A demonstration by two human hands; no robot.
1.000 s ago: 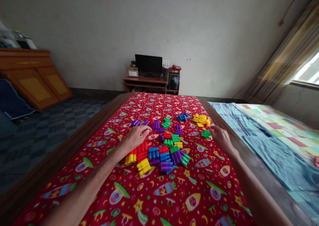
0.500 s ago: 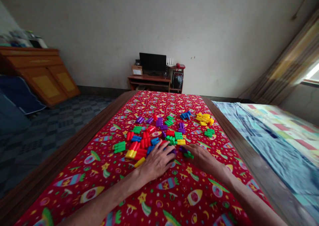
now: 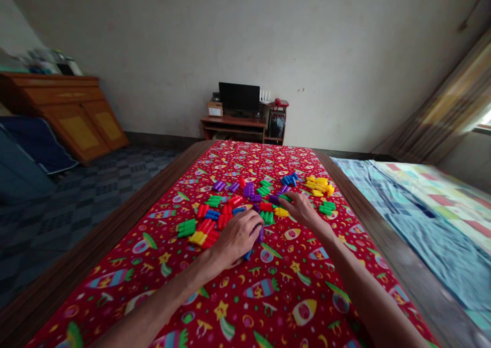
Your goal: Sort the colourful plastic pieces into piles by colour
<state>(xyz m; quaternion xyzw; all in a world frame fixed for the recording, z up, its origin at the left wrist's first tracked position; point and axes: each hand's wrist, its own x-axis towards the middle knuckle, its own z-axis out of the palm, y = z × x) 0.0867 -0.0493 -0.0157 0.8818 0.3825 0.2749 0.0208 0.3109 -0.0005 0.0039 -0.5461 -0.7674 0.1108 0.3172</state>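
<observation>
Colourful plastic tube-shaped blocks lie in loose groups on the table. My left hand is low over the near side of the pile, fingers curled round a blue block that shows below the palm. A purple block lies by its fingertips. My right hand is closed at the fingertips on a green block, beside a purple block. Between the hands are green blocks and a yellow block. Red blocks lie left of my left hand.
Yellow blocks and blue blocks sit in separate groups farther back. A red patterned cloth covers the table. Behind it is a desk with a monitor. A bed stands to the right, a wooden cabinet to the left.
My right hand has moved forward with the green block, toward the purple ones. My left hand has curled its fingers, and a blue block now shows under it, closer to me.
</observation>
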